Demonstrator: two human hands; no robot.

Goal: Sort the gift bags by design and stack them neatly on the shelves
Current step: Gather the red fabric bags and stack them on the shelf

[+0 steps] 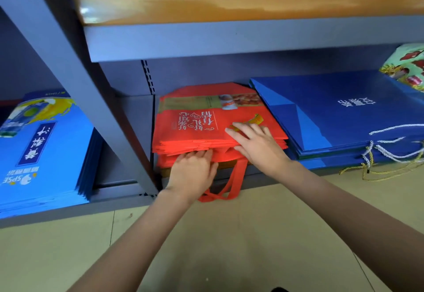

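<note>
Bottom shelf [128,190]: three bag stacks [206,126].

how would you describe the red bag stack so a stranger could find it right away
On the bottom shelf of the grey rack, look just right of the slanted upright post. The red bag stack lies flat between two blue piles, the only red one, with white lettering.

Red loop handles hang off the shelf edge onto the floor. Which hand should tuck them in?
Probably left. The left hand is at the red stack's front edge, right beside the handles. The right hand lies flat on top, steadying the stack.
</note>
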